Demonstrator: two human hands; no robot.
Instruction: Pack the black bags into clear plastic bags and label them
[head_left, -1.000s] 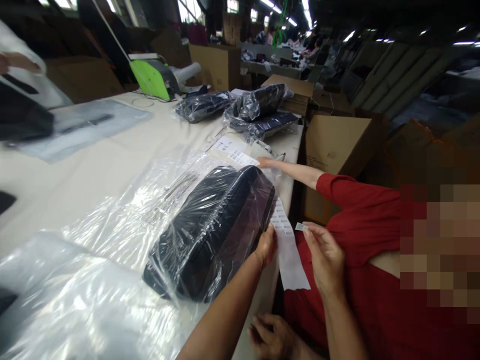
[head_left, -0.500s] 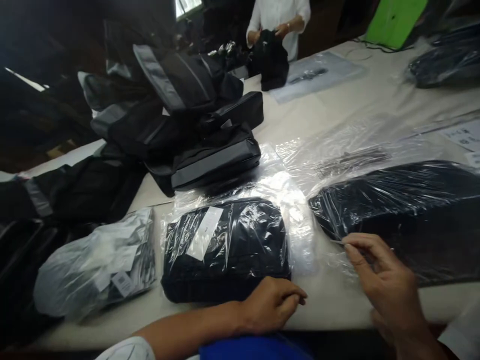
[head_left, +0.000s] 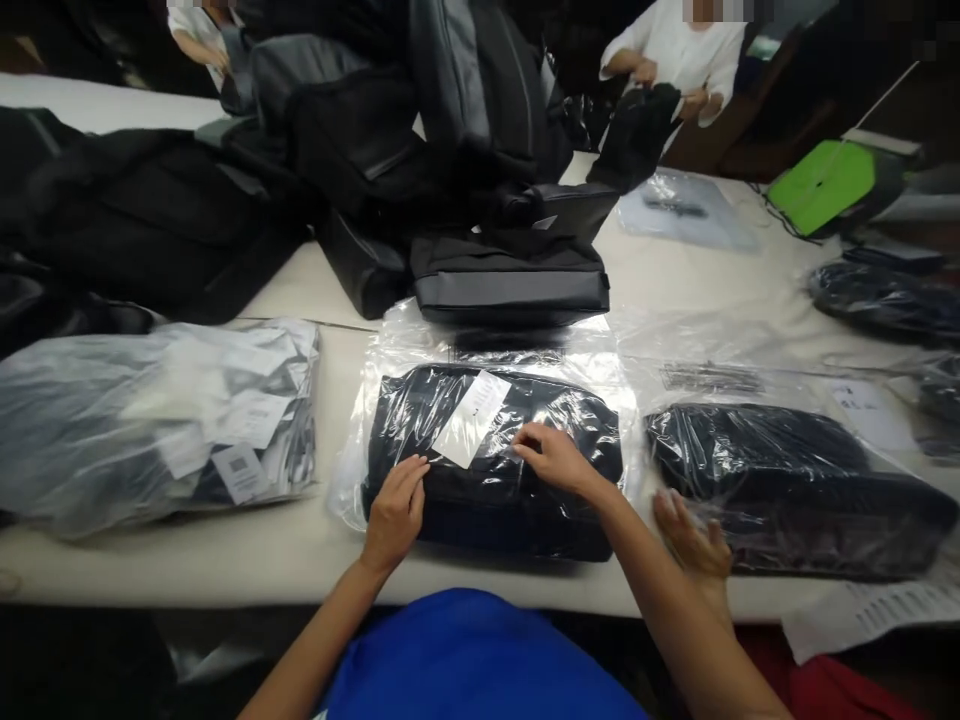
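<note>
In front of me lies a black bag (head_left: 495,520) wrapped in clear plastic, with a white paper label (head_left: 472,420) on its upper face. My left hand (head_left: 396,508) rests on the wrapped bag's left side, fingers stretched out and close together, their tips just below the label. Over the middle of the bag, right of the label, is my right hand (head_left: 553,460), thumb and forefinger pinched together. Whatever is between those fingertips, if anything, is too small to make out. Under the wrapped bag spreads more clear plastic (head_left: 349,490).
Left is a plastic sack (head_left: 112,420) of labels. Black bags (head_left: 450,160) pile up behind. To the right, another person's hand (head_left: 690,540) touches a second wrapped bag (head_left: 825,500), with thin dark strips (head_left: 709,377) behind it. A person in white (head_left: 682,60) handles a black bag across the table.
My right hand has come left from the second wrapped bag, where it pinched a thin strip. My left hand has moved from the front edge onto the near bag. The view has turned.
</note>
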